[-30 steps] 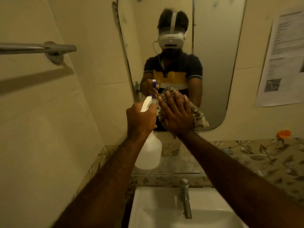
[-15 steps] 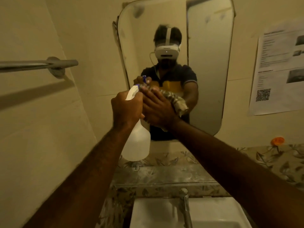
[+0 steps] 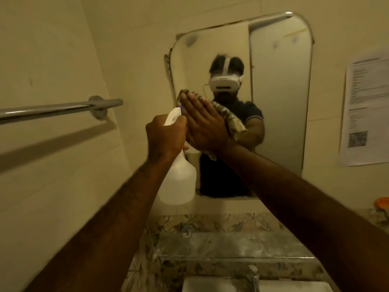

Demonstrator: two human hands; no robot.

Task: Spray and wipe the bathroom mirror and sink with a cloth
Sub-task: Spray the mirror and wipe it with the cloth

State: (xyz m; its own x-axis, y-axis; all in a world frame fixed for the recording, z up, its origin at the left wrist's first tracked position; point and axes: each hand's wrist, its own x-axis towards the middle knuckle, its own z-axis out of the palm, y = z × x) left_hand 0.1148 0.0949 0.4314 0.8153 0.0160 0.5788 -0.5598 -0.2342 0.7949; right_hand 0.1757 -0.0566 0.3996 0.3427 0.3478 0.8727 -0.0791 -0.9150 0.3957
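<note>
The wall mirror [image 3: 280, 98] hangs straight ahead, with smudges near its top. My right hand [image 3: 204, 125] presses a striped cloth [image 3: 233, 121] flat against the left part of the glass, fingers spread over it. Just left of it, my left hand [image 3: 166, 135] grips the neck of a white spray bottle [image 3: 179, 182], which hangs upright with its nozzle pointing toward the mirror. The white sink [image 3: 210, 285] shows at the bottom edge, below a glass shelf.
A metal towel bar [image 3: 59, 109] sticks out from the left wall at hand height. A glass shelf [image 3: 231, 247] and a chrome tap [image 3: 253, 275] sit below the mirror. A paper notice [image 3: 366, 108] is stuck on the right wall. An orange object [image 3: 382, 202] lies at far right.
My right hand has slid the cloth up and left across the mirror. My left hand and the bottle rose with it. The view has tilted upward, showing the mirror's top.
</note>
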